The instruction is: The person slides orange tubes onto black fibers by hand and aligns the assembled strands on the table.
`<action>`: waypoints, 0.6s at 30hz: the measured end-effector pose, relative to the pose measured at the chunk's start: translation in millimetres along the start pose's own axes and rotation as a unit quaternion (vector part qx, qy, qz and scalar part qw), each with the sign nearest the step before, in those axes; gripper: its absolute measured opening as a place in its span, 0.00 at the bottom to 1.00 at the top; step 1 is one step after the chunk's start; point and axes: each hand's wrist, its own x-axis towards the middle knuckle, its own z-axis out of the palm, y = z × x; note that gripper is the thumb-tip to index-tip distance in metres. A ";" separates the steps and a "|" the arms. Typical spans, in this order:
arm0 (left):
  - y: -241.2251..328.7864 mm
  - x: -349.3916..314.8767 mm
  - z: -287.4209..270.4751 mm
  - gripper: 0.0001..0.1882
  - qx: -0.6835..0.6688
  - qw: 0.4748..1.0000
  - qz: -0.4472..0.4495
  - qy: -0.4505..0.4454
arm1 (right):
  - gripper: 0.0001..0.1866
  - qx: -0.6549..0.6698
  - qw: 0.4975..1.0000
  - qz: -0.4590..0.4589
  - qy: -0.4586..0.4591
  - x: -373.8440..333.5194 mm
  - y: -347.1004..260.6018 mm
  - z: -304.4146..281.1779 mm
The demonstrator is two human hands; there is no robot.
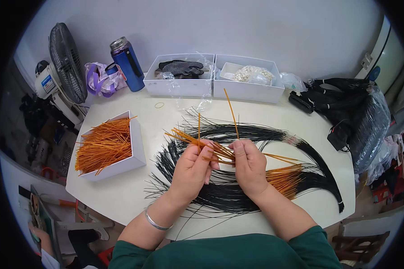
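Note:
Above the middle of the table, my left hand is closed around a small bunch of thin orange tubes, with one tube standing upright from its fingertips. Close to its right, my right hand pinches a single long orange tube between thumb and forefinger; whether a wire runs into it is too small to tell. Beneath both hands spreads a curved bundle of thin black wires. Many of these wires carry orange tubes beside my right wrist. A second strand of black wires is banded together and curves down the right side.
To the left stands a white box heaped with orange tubes. Along the back are two white boxes, a blue bottle and a purple-white bag. A fan is at far left; black bundles lie at right.

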 end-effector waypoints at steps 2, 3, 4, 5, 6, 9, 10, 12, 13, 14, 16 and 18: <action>0.7 -0.5 2.1 0.11 0.033 0.999 0.032 -0.010 | 0.16 -0.003 1.000 -0.015 0.006 0.5 2.0 -1.9; 0.3 0.2 2.6 0.11 0.034 0.999 0.031 -0.013 | 0.16 -0.008 0.999 -0.030 0.007 0.9 3.2 -2.3; -1.0 0.7 2.6 0.11 0.062 0.997 0.048 0.009 | 0.16 -0.007 1.000 -0.029 0.011 0.8 4.8 -1.1; -1.8 1.4 2.6 0.11 0.090 0.993 0.066 0.030 | 0.15 0.014 0.998 -0.049 0.022 1.0 6.2 1.3; -1.9 2.7 2.6 0.11 0.092 0.993 0.065 0.027 | 0.14 0.034 0.996 -0.069 0.034 1.2 7.5 2.3; -1.1 3.4 1.2 0.10 0.133 0.987 0.062 0.069 | 0.14 0.033 0.997 -0.064 0.020 0.5 11.4 1.8; -1.4 2.9 1.9 0.09 0.130 0.987 0.066 0.073 | 0.14 0.034 0.997 -0.063 0.021 0.2 10.6 1.8; -2.1 0.9 4.0 0.08 0.128 0.986 0.069 0.076 | 0.14 0.029 0.998 -0.048 0.018 -0.5 7.3 1.3; -2.7 -1.2 5.9 0.08 0.136 0.985 0.078 0.070 | 0.14 0.029 0.998 -0.048 0.019 -0.8 6.9 1.7; -3.5 -2.8 7.0 0.08 0.144 0.984 0.086 0.064 | 0.13 0.041 0.998 -0.049 0.015 -1.1 6.4 2.9; -5.7 -4.5 6.2 0.08 0.161 0.982 0.088 0.050 | 0.13 0.053 0.997 -0.050 0.010 -1.8 3.7 3.2; -7.6 -3.8 4.2 0.08 0.178 0.979 0.090 0.039 | 0.13 0.029 0.997 -0.072 0.000 -2.6 -1.2 2.9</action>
